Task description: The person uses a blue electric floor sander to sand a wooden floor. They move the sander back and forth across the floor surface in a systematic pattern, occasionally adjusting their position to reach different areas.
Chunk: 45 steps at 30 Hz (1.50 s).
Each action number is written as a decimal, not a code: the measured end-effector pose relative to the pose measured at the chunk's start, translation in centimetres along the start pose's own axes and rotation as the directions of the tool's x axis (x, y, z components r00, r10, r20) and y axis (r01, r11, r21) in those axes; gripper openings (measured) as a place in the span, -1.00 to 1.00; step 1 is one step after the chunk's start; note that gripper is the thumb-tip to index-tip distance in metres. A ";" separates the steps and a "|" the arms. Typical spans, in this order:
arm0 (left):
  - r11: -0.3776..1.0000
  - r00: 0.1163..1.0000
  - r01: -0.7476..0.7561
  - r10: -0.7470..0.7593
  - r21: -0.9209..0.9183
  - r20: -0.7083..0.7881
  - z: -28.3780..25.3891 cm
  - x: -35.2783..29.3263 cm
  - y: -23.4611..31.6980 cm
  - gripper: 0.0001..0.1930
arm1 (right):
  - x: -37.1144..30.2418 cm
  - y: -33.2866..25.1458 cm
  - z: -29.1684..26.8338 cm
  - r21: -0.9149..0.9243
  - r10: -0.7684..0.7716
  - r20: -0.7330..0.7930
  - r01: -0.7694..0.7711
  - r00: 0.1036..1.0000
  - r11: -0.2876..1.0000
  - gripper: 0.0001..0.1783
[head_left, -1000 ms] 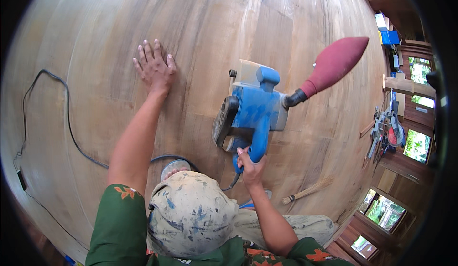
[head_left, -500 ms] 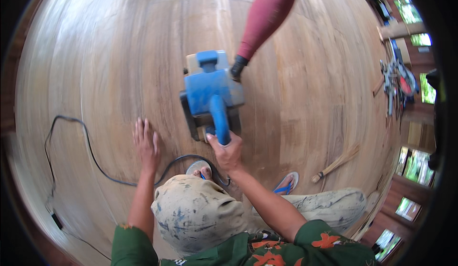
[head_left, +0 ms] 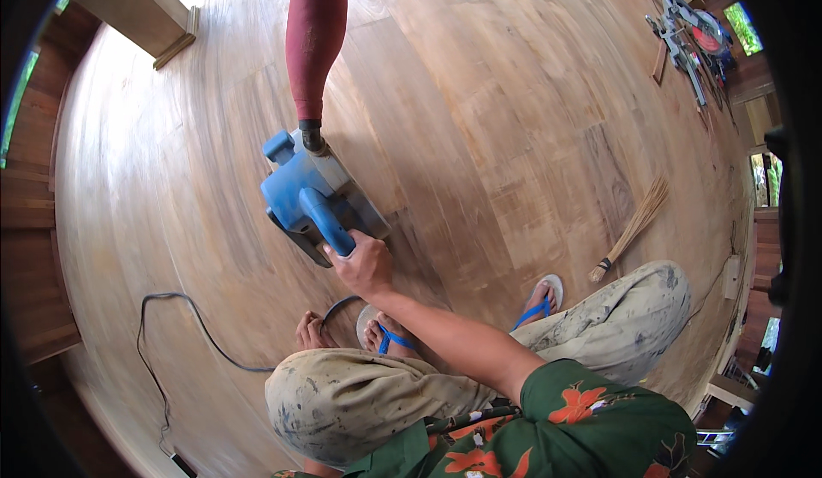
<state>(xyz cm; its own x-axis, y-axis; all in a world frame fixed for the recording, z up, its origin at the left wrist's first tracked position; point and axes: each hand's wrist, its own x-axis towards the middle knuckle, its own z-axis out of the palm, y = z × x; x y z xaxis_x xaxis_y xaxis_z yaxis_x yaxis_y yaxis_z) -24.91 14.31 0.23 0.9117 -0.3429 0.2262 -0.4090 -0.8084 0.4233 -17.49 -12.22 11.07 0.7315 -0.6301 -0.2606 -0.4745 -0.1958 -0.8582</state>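
My right hand (head_left: 366, 265) is wrapped round the rear handle of a blue belt sander (head_left: 294, 182). The sander sits at an angle on the wooden floor, and a dark red dust bag (head_left: 315, 45) sticks out from its far side. Down beside my knee, my left hand (head_left: 312, 332) has its fingers curled at the black power cord (head_left: 203, 319), next to my sandalled foot (head_left: 390, 335). My knee hides part of that hand and its forearm.
Wooden floorboards (head_left: 462, 170) spread all around. A bundled-stick hand broom (head_left: 632, 230) lies to the right of my feet. A mitre saw (head_left: 693, 37) stands at the far right, a square post (head_left: 141, 11) at the far left. The cord loops across the floor on the left.
The sander has turned and shifted left in view, its dust bag swinging left. My left hand has gone from lying spread on the floor to curling at the cord near my foot.
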 end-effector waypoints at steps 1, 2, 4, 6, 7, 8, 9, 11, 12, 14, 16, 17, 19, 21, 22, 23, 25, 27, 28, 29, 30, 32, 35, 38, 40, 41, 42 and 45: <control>1.000 1.000 -0.020 0.021 -0.013 0.008 -0.3 0.9 0.1 -0.77 | 0.2 0.3 -0.6 -0.005 0.012 0.010 -0.012 1.000 1.000 -0.60; 0.999 1.000 -0.022 0.022 -0.031 0.011 -0.6 1.7 0.2 -0.78 | 0.5 0.5 -1.3 -0.001 0.008 0.008 -0.008 1.000 1.000 -0.60; 0.998 0.997 0.046 -0.043 -0.038 0.069 -0.7 3.2 0.1 -0.81 | 1.0 1.1 -2.6 -0.011 0.023 -0.005 -0.023 1.000 1.000 -0.59; 0.983 0.968 0.184 -0.182 0.009 0.171 -0.8 4.3 0.1 -0.84 | 1.8 1.6 -3.8 0.008 0.025 -0.033 -0.024 0.999 1.000 -0.58; 0.974 0.958 0.223 -0.213 -0.031 0.193 -0.8 4.7 0.1 -0.85 | 2.3 1.7 -4.3 0.018 0.041 -0.035 -0.041 0.999 0.999 -0.58; 0.961 0.946 0.265 -0.245 -0.073 0.214 -0.6 5.1 0.4 -0.85 | 2.8 2.1 -5.0 0.024 0.055 -0.036 -0.054 0.998 0.998 -0.58; 0.946 0.935 0.302 -0.270 -0.119 0.230 -0.5 5.4 0.6 -0.85 | 3.5 2.5 -5.5 0.021 0.044 -0.060 -0.042 0.997 0.999 -0.58; 0.940 0.930 0.309 -0.267 -0.143 0.252 -0.3 6.4 1.6 -0.82 | 5.2 3.0 -6.5 0.040 0.058 -0.053 -0.056 0.997 0.998 -0.58; 0.928 0.912 0.345 -0.295 -0.140 0.286 0.1 7.1 2.3 -0.81 | 6.2 3.5 -7.1 0.047 0.064 -0.054 -0.062 0.997 0.997 -0.58; 0.929 0.891 0.339 -0.267 -0.146 0.368 0.2 8.8 3.8 -0.76 | 8.1 4.2 -8.2 0.027 0.061 -0.068 -0.060 0.996 0.998 -0.59; 0.926 0.840 0.361 -0.274 -0.106 0.468 0.1 10.8 5.6 -0.72 | 9.7 4.7 -9.3 0.039 0.040 -0.082 -0.037 0.996 0.999 -0.59; 0.928 0.814 0.363 -0.273 -0.081 0.513 0.5 11.9 6.5 -0.71 | 10.5 4.9 -10.0 0.036 0.030 -0.107 -0.026 0.994 0.999 -0.59; 0.935 0.759 0.354 -0.268 -0.031 0.593 -0.1 13.4 8.2 -0.69 | 11.3 4.5 -10.2 0.077 0.015 -0.152 -0.004 0.988 0.997 -0.59; 0.947 0.730 0.317 -0.212 -0.046 0.649 0.2 14.0 10.2 -0.69 | 12.2 4.3 -11.2 0.103 0.008 -0.184 0.012 0.983 0.995 -0.59; 0.982 0.744 0.169 -0.071 -0.084 0.665 0.1 14.2 11.0 -0.69 | 12.7 4.2 -11.8 0.118 0.017 -0.182 0.004 0.983 0.993 -0.59; 0.991 0.731 0.014 0.082 -0.134 0.677 -0.2 14.1 11.8 -0.69 | 13.1 4.1 -12.3 0.119 0.056 -0.171 -0.036 0.984 0.992 -0.60; 0.967 0.670 -0.202 0.250 -0.153 0.699 -0.8 13.8 13.0 -0.73 | 14.3 3.5 -13.3 0.132 0.100 -0.118 -0.084 0.988 0.988 -0.61; 0.981 0.696 -0.176 0.180 -0.079 0.695 -1.2 13.8 13.5 -0.78 | 15.4 3.1 -14.3 0.128 0.123 -0.092 -0.110 0.988 0.986 -0.61; 0.988 0.692 -0.149 0.126 -0.030 0.711 -1.4 13.7 13.5 -0.80 | 15.6 2.6 -14.5 0.127 0.139 -0.083 -0.128 0.987 0.984 -0.61; 0.987 0.731 -0.159 0.139 -0.031 0.669 -1.8 13.9 13.2 -0.81 | 16.0 2.0 -14.7 0.131 0.131 -0.091 -0.119 0.987 0.984 -0.62; 0.999 0.750 -0.042 0.015 0.025 0.661 -2.0 14.2 12.6 -0.80 | 16.3 1.5 -15.0 0.136 0.131 -0.092 -0.118 0.987 0.984 -0.62; 0.982 0.779 0.178 -0.182 0.066 0.600 -3.0 15.1 10.9 -0.77 | 16.1 0.8 -15.4 0.115 0.149 -0.097 -0.138 0.984 0.984 -0.64; 0.974 0.800 0.154 -0.221 0.166 0.558 -7.1 18.3 6.6 -0.73 | 16.1 0.9 -15.5 0.126 0.154 -0.081 -0.143 0.985 0.982 -0.63; 0.862 0.817 0.208 -0.413 0.463 0.403 -14.5 23.6 4.6 -0.78 | 16.3 2.5 -15.9 0.105 0.173 0.000 -0.172 0.985 0.979 -0.61; 0.883 0.838 0.237 -0.397 0.406 0.374 -19.4 28.3 6.4 -0.76 | 17.0 4.0 -16.0 0.093 0.193 0.006 -0.193 0.981 0.977 -0.59; 0.858 0.881 0.144 -0.338 0.492 0.332 -22.7 29.9 8.5 -0.72 | 16.6 4.3 -15.9 0.073 0.227 0.028 -0.228 0.974 0.971 -0.58; 0.872 0.894 0.098 -0.289 0.480 0.342 -25.3 31.4 11.5 -0.68 | 16.2 4.7 -15.8 0.072 0.242 0.045 -0.245 0.969 0.967 -0.57; 0.923 0.845 0.029 -0.228 0.383 0.484 -30.7 35.7 22.1 -0.68 | 15.0 4.7 -15.6 0.034 0.334 0.108 -0.339 0.936 0.940 -0.52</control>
<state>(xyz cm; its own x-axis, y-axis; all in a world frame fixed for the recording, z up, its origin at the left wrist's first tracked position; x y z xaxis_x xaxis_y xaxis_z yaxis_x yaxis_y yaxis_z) -2.60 -1.13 44.56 0.8816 -0.3371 -0.3304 -0.3365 -0.9397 0.0609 -16.45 -34.30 10.01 0.5795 -0.5744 -0.5781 -0.6771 0.0553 -0.7338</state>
